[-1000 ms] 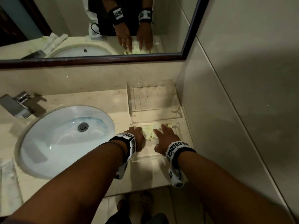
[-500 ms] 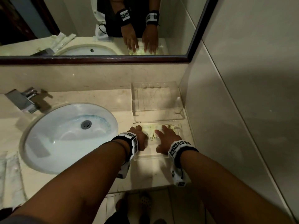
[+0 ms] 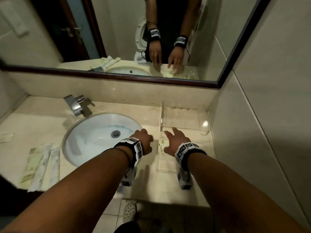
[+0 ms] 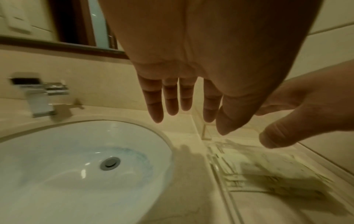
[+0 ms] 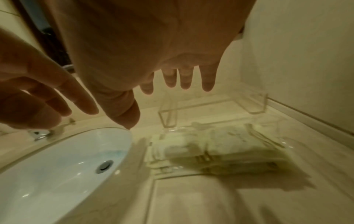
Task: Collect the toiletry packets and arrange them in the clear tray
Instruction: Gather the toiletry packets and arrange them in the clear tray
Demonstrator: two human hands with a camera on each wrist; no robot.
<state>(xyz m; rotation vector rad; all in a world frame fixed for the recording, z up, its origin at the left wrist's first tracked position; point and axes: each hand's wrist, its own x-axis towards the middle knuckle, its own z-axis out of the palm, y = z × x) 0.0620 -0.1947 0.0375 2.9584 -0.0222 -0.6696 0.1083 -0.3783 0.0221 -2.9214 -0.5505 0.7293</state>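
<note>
A stack of pale green-and-white toiletry packets (image 5: 220,148) lies in the near clear tray (image 3: 165,163) on the counter right of the sink; it also shows in the left wrist view (image 4: 268,171). My right hand (image 3: 175,140) hovers just above that stack with its fingers (image 5: 186,78) spread and straight, holding nothing. Over the counter strip between sink and tray, my left hand (image 3: 143,139) is empty too, its fingers (image 4: 170,98) straight. More long packets (image 3: 42,165) lie on the counter left of the sink.
A second clear tray (image 3: 185,118) stands empty against the back wall, behind the near one. The white sink (image 3: 94,137) and chrome tap (image 3: 75,105) take up the counter's middle. A tiled wall (image 3: 252,132) closes the right side. A small packet (image 3: 6,137) lies far left.
Both hands have lifted off the packets in the near tray. The left hand has drawn left towards the sink. The head view has swung left, and the packets beside the sink now show.
</note>
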